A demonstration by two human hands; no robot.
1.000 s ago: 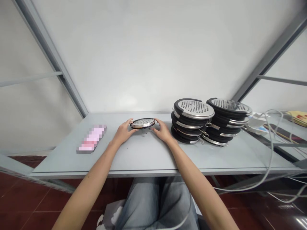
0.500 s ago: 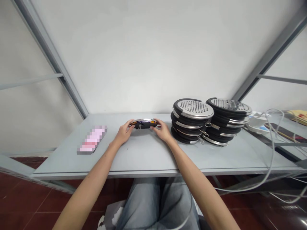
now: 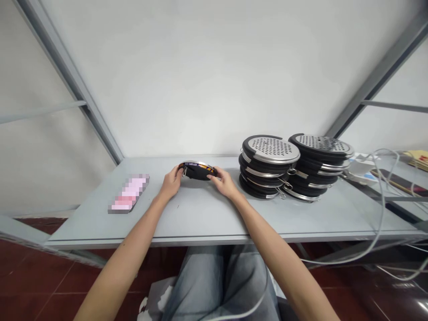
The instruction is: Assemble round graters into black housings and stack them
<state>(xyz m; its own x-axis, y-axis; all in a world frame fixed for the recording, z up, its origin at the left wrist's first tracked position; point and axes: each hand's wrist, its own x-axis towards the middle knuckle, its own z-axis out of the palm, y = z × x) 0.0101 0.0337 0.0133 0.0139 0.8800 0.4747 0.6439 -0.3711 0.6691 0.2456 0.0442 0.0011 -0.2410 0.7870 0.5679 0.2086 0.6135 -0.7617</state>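
Note:
A round black disc (image 3: pixel 199 172) with a silvery top edge and an orange and purple patterned rim is held just above the table. My left hand (image 3: pixel 173 180) grips its left edge, beside a small metal clip (image 3: pixel 185 171). Around its right edge my right hand (image 3: pixel 223 182) is closed, thumb in front. The disc tilts down slightly to the right. To the right of my hands stands a stack of black and silver round pieces (image 3: pixel 269 150) with a perforated metal plate on top.
Behind it to the right is a second similar stack (image 3: pixel 321 149). A phone with a blurred screen (image 3: pixel 129 194) lies on the grey table (image 3: pixel 200 223) at left. White cables (image 3: pixel 381 209) hang at right. Metal posts (image 3: pixel 93 120) rise at both sides.
The disc has turned between my hands: its clip has moved from the front middle to the left end. The disc now tilts and shows more of its black side.

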